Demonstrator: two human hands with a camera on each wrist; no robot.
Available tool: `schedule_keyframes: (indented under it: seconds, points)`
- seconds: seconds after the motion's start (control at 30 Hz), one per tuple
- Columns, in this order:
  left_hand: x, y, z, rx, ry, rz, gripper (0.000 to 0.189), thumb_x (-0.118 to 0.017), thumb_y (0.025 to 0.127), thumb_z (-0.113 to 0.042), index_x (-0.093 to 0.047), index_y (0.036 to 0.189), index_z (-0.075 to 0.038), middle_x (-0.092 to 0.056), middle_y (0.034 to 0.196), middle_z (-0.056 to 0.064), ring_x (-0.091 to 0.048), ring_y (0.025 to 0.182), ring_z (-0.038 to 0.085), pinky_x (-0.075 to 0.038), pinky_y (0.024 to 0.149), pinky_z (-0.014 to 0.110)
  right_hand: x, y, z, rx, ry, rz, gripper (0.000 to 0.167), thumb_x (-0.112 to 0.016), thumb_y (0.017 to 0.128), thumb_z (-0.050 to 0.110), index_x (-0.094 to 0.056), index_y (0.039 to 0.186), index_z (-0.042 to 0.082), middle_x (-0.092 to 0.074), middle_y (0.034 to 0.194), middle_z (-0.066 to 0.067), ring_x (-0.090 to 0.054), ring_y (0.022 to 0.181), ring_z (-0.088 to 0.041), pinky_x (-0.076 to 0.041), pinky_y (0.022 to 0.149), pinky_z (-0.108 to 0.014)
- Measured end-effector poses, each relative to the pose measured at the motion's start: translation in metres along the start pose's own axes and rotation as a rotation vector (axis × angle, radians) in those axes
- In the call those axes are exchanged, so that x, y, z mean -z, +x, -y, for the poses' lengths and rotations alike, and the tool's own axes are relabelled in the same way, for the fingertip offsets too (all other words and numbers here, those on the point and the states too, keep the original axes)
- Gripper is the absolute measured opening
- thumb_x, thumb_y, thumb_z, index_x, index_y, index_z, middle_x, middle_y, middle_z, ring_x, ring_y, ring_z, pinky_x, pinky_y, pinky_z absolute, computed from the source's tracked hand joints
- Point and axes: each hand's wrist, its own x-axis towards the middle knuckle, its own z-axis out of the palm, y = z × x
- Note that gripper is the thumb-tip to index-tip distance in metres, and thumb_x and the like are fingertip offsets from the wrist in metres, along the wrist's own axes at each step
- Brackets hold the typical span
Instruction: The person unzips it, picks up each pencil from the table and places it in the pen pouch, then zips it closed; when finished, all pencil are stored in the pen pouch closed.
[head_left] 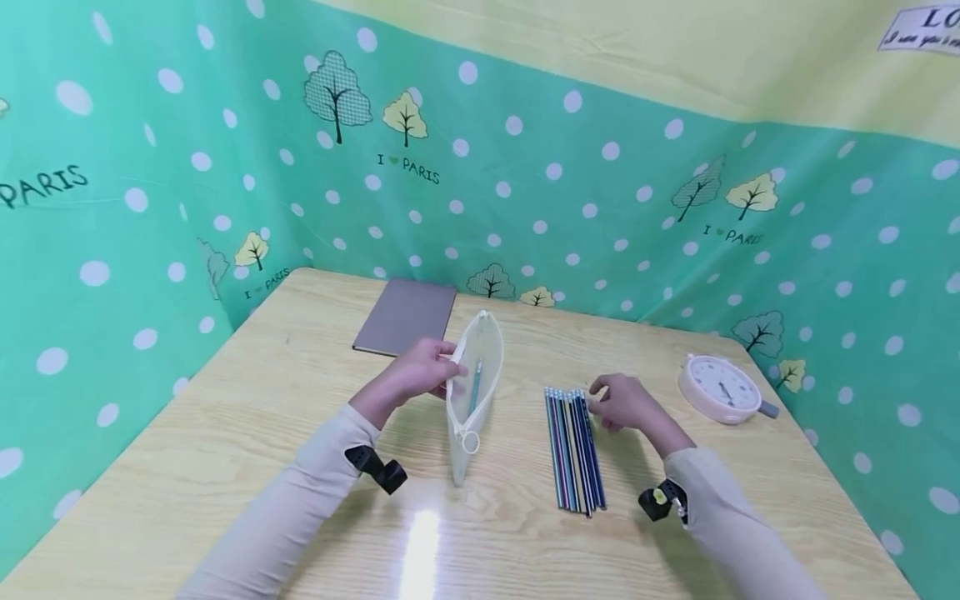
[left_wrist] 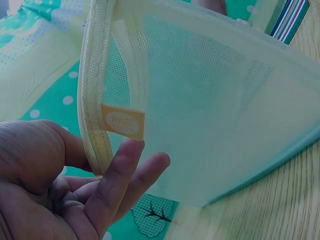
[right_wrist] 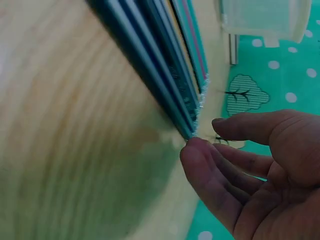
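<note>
My left hand [head_left: 423, 369] pinches the zippered rim of a pale mesh pencil pouch [left_wrist: 200, 115], beside its small yellow label [left_wrist: 123, 122]. The pouch stands on edge with its mouth parted, and one teal pencil [head_left: 476, 388] lies inside. To the right, a row of several dark, striped pencils [head_left: 576, 450] lies side by side on the table, their pale tips pointing away from me. My right hand [head_left: 624, 402] is at the far right end of this row. Its fingertips [right_wrist: 192, 155] are right at the tip of the outermost pencil, with the thumb held apart.
A grey-brown notebook [head_left: 408, 317] lies at the back left of the wooden table [head_left: 247, 450]. At the right edge, a round pink clock [head_left: 722, 389] lies face up. Green dotted cloth [head_left: 525, 167] hangs behind the table and along its sides.
</note>
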Motion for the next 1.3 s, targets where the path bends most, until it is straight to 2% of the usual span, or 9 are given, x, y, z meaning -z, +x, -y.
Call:
schedule_keyframes:
  seconds: [0.17,0.27,0.53,0.7,0.8,0.93,1.0,1.17,1.3]
  points:
    - [0.001,0.000,-0.001,-0.008,-0.004,0.009,0.045,-0.058,0.098,0.000,-0.052,0.140,0.016,-0.068,0.120,0.034,-0.072,0.076,0.018,-0.066,0.073,0.035,-0.011,0.003,-0.008,-0.042,0.043,-0.022,0.034,-0.064,0.090,-0.002,-0.059,0.121,-0.016,-0.069,0.076,-0.015,-0.068,0.057,-0.019,-0.064,0.055,-0.034]
    - [0.002,-0.001,-0.001,-0.008,-0.002,0.007,0.045,-0.058,0.099,0.000,-0.052,0.140,0.016,-0.069,0.119,0.034,-0.073,0.076,0.019,-0.066,0.072,0.035,-0.016,0.006,-0.009,-0.051,0.033,-0.034,0.036,-0.063,0.088,-0.004,-0.058,0.121,-0.017,-0.068,0.073,-0.014,-0.068,0.056,-0.019,-0.064,0.054,-0.034]
    - [0.000,-0.003,-0.002,-0.003,-0.001,0.005,0.046,-0.058,0.099,-0.001,-0.051,0.142,0.015,-0.069,0.119,0.032,-0.073,0.079,0.021,-0.066,0.073,0.037,-0.025,0.011,-0.010,-0.135,0.005,-0.061,0.040,-0.070,0.090,-0.002,-0.057,0.125,-0.015,-0.067,0.066,-0.013,-0.068,0.051,-0.020,-0.063,0.051,-0.033]
    - [0.000,-0.005,-0.003,-0.001,0.001,0.002,0.044,-0.058,0.099,-0.001,-0.053,0.140,0.015,-0.070,0.116,0.032,-0.072,0.078,0.020,-0.066,0.073,0.037,-0.027,0.012,-0.008,-0.162,0.039,-0.086,0.051,-0.073,0.086,-0.003,-0.053,0.131,-0.014,-0.068,0.070,-0.017,-0.069,0.051,-0.020,-0.063,0.051,-0.033]
    - [0.001,-0.005,-0.004,-0.003,0.005,-0.007,0.043,-0.058,0.099,-0.001,-0.053,0.139,0.015,-0.071,0.115,0.030,-0.072,0.078,0.020,-0.066,0.073,0.037,-0.023,0.010,-0.008,-0.158,0.081,-0.107,0.055,-0.070,0.086,-0.003,-0.050,0.137,-0.013,-0.069,0.081,-0.020,-0.069,0.054,-0.020,-0.063,0.052,-0.034]
    - [0.000,-0.005,-0.004,0.001,0.008,-0.005,0.044,-0.059,0.099,-0.002,-0.053,0.139,0.015,-0.071,0.116,0.030,-0.072,0.078,0.021,-0.066,0.074,0.036,-0.013,0.001,-0.001,-0.109,0.234,-0.170,0.067,-0.065,0.090,-0.006,-0.038,0.150,-0.010,-0.066,0.100,-0.026,-0.069,0.065,-0.021,-0.066,0.060,-0.036]
    - [-0.001,-0.004,-0.004,0.000,0.009,-0.004,0.044,-0.059,0.099,-0.002,-0.053,0.139,0.016,-0.071,0.116,0.029,-0.073,0.078,0.021,-0.066,0.074,0.036,-0.004,-0.005,0.009,-0.067,0.346,-0.223,0.070,-0.063,0.092,-0.006,-0.032,0.155,-0.006,-0.064,0.103,-0.026,-0.069,0.070,-0.020,-0.066,0.065,-0.037]
    - [0.000,-0.004,-0.004,-0.003,0.005,0.001,0.046,-0.058,0.099,-0.002,-0.050,0.141,0.016,-0.071,0.117,0.031,-0.073,0.078,0.021,-0.066,0.074,0.037,0.009,-0.016,0.051,0.071,0.650,-0.380,0.069,-0.059,0.095,-0.007,-0.033,0.159,0.002,-0.060,0.100,-0.011,-0.068,0.075,-0.011,-0.066,0.071,-0.032]
    - [0.000,-0.004,-0.005,0.000,0.003,0.003,0.047,-0.058,0.100,-0.002,-0.049,0.142,0.016,-0.069,0.119,0.033,-0.073,0.078,0.021,-0.066,0.074,0.036,0.003,-0.018,0.090,0.203,0.900,-0.492,0.067,-0.059,0.096,-0.009,-0.036,0.157,0.006,-0.062,0.094,-0.004,-0.071,0.075,-0.009,-0.066,0.073,-0.030]
